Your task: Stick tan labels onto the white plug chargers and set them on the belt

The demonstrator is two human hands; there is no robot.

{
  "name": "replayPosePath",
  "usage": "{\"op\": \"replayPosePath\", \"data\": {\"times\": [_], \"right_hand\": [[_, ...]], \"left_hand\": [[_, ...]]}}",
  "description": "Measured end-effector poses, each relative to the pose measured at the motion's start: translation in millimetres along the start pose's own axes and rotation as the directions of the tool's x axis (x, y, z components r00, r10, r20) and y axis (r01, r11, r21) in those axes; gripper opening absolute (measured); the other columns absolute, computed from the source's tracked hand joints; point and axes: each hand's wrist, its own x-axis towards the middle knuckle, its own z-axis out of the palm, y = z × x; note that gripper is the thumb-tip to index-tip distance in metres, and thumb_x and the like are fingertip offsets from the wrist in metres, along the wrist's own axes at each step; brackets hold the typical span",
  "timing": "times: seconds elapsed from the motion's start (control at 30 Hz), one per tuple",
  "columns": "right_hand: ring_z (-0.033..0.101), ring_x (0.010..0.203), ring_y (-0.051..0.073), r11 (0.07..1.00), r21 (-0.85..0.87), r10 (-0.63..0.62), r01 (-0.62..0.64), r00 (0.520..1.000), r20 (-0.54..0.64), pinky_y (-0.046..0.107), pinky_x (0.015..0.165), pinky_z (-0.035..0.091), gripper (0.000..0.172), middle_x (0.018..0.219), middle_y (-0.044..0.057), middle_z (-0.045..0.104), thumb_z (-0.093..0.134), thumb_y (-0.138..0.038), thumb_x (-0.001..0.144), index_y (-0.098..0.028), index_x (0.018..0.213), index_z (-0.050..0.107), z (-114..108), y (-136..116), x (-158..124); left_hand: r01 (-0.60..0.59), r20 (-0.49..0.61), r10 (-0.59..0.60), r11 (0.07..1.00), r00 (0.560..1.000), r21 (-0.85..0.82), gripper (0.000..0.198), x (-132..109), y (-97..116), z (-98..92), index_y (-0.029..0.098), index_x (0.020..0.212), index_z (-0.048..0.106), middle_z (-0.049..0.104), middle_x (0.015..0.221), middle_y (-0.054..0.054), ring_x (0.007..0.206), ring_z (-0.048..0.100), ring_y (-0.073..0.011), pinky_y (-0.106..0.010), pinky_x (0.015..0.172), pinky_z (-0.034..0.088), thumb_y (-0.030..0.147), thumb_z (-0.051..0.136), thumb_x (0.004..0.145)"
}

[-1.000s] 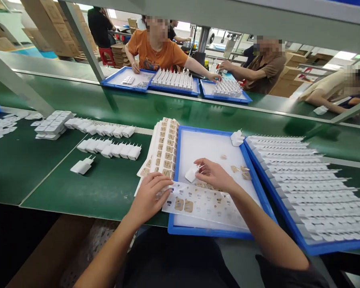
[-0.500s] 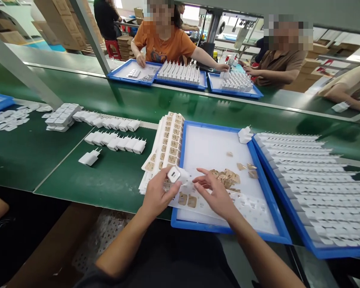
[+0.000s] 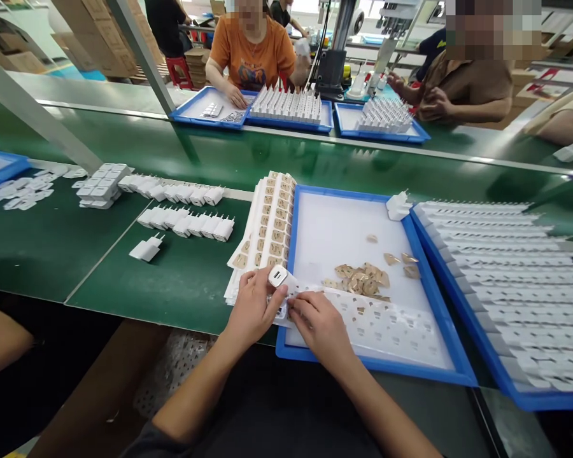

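My left hand (image 3: 252, 304) holds a white USB charger (image 3: 279, 275), its port face turned up toward me. Close beside it, the fingers of my right hand (image 3: 321, 324) are pinched together at the left end of a clear label sheet (image 3: 386, 324). What those fingertips grip is hidden. The sheet lies across the near part of a blue-rimmed tray (image 3: 377, 367). Crumpled brown film pieces (image 3: 363, 280) are heaped in the tray beyond the sheet. To the left, partly under my left hand, lies a stack of sheets with brown-backed labels (image 3: 279, 216).
Rows of white chargers (image 3: 186, 222) and a single charger (image 3: 146, 249) rest on the green bench at left. Another charger (image 3: 398, 207) sits at the tray's far corner. At right, a second blue tray (image 3: 520, 397) is filled with chargers. Co-workers sit across the bench.
My right hand has moved left and down to the sheet's left end, its fingers closing from spread to pinched. My left hand still holds the charger. The co-worker in orange has drawn an arm back.
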Motion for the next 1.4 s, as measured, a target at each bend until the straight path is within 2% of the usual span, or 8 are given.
{"op": "replayPosePath", "data": {"times": [0.1,0.27,0.43,0.7,0.97,1.07,1.23,1.4], "right_hand": [[0.068,0.087,0.023,1.000,-0.008,0.008,-0.007,1.000,0.004,0.038,0.078,0.059,0.013,0.097,0.008,0.073,0.057,-0.013,0.098,-0.019,0.101,0.069,-0.5,-1.3,1.1],[0.069,0.092,0.026,0.997,-0.020,0.071,-0.071,0.997,-0.011,0.042,0.082,0.060,0.017,0.104,0.010,0.074,0.065,-0.020,0.095,-0.017,0.111,0.068,0.5,-1.3,0.9],[0.070,0.091,0.026,0.996,-0.068,0.055,-0.055,0.999,-0.004,0.042,0.079,0.059,0.019,0.103,0.011,0.075,0.063,-0.021,0.096,-0.016,0.112,0.070,2.6,-4.5,-4.8],[0.071,0.085,0.023,0.987,-0.138,0.080,-0.087,0.995,-0.057,0.037,0.075,0.055,0.016,0.098,0.010,0.077,0.057,-0.024,0.101,-0.020,0.106,0.071,9.4,-16.0,-11.1],[0.072,0.080,0.021,0.988,-0.074,0.133,-0.136,0.990,-0.039,0.033,0.072,0.055,0.013,0.091,0.008,0.076,0.056,-0.022,0.101,-0.020,0.098,0.068,9.5,-20.6,-10.5],[0.071,0.076,0.019,0.985,0.006,0.175,-0.175,0.984,-0.025,0.031,0.070,0.055,0.010,0.090,0.006,0.075,0.057,-0.021,0.100,-0.020,0.097,0.067,8.3,-19.9,-9.2],[0.067,0.068,0.017,0.958,0.079,0.271,-0.276,0.960,0.067,0.030,0.065,0.053,0.002,0.091,0.004,0.072,0.063,-0.024,0.095,-0.022,0.095,0.063,3.8,-17.0,-5.1],[0.065,0.065,0.017,0.948,0.092,0.297,-0.306,0.950,0.101,0.030,0.063,0.051,0.005,0.088,0.002,0.070,0.065,-0.021,0.091,-0.023,0.090,0.061,2.6,-16.2,-1.2]], "left_hand": [[0.015,0.000,-0.015,1.000,1.000,0.000,0.037,-0.6,-0.5,-1.0,0.018,0.128,0.049,0.078,0.090,-0.006,0.094,0.070,-0.0273,-0.051,0.106,0.037,0.044,0.039,0.103],[0.036,-0.028,-0.036,0.999,0.999,-0.006,0.038,-2.6,-0.8,0.2,0.018,0.125,0.051,0.079,0.093,-0.008,0.093,0.071,-0.0284,-0.051,0.105,0.039,0.045,0.039,0.102],[0.035,-0.060,-0.036,0.999,0.998,-0.019,0.036,-5.9,-3.2,0.6,0.019,0.124,0.051,0.079,0.091,-0.007,0.093,0.070,-0.0282,-0.050,0.106,0.041,0.045,0.041,0.100],[0.020,-0.025,-0.021,1.000,0.999,-0.023,0.034,-7.2,-3.9,-0.1,0.018,0.124,0.052,0.080,0.084,-0.006,0.094,0.070,-0.0290,-0.052,0.107,0.040,0.039,0.045,0.098],[0.035,-0.018,-0.036,0.998,0.999,-0.059,0.035,-6.4,-3.4,1.3,0.017,0.124,0.051,0.080,0.082,-0.006,0.095,0.069,-0.0292,-0.053,0.108,0.038,0.040,0.045,0.099],[0.028,-0.029,-0.029,0.998,0.999,-0.050,0.036,-7.0,-4.5,2.7,0.016,0.125,0.051,0.080,0.083,-0.006,0.094,0.069,-0.0290,-0.053,0.108,0.038,0.040,0.046,0.098],[0.014,-0.047,-0.015,1.000,0.999,-0.028,0.035,-9.1,-6.4,3.1,0.018,0.125,0.053,0.079,0.087,-0.007,0.097,0.068,-0.0288,-0.052,0.107,0.042,0.040,0.046,0.098],[0.005,-0.072,-0.007,1.000,0.997,-0.025,0.032,-10.3,-9.1,1.5,0.019,0.121,0.055,0.077,0.094,-0.009,0.100,0.066,-0.0277,-0.047,0.101,0.048,0.041,0.046,0.098]]}}
